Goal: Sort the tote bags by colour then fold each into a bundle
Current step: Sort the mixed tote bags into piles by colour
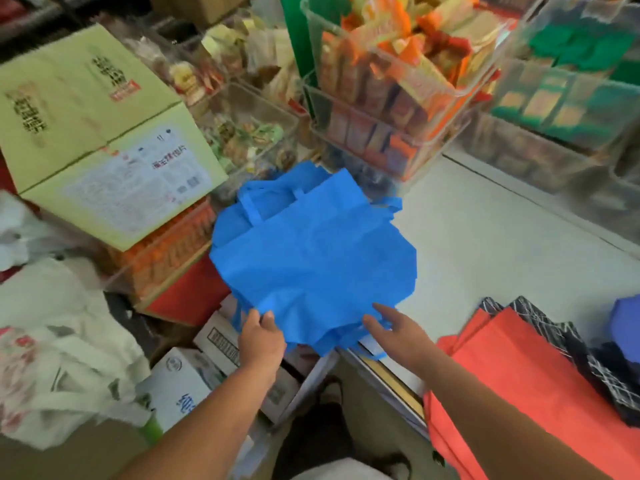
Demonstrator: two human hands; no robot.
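Hands work the blue bags [311, 258] overhanging the counter [485, 237]: left hand [261, 336] pinches the near edge, right hand [393, 329] rests open against it. Drawing both corners evenly should keep the fold square.

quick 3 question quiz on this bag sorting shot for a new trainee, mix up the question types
1. Multiple choice: what colour are the held bags that the left hand grips at their near edge? A red, B blue, C white.
2. True or false: the red bags lie on the counter to the person's left.
3. Fill in: the patterned bags beside the red bags are black and ___.

Key: 1 B. 2 false, they lie to the person's right. 3 white.
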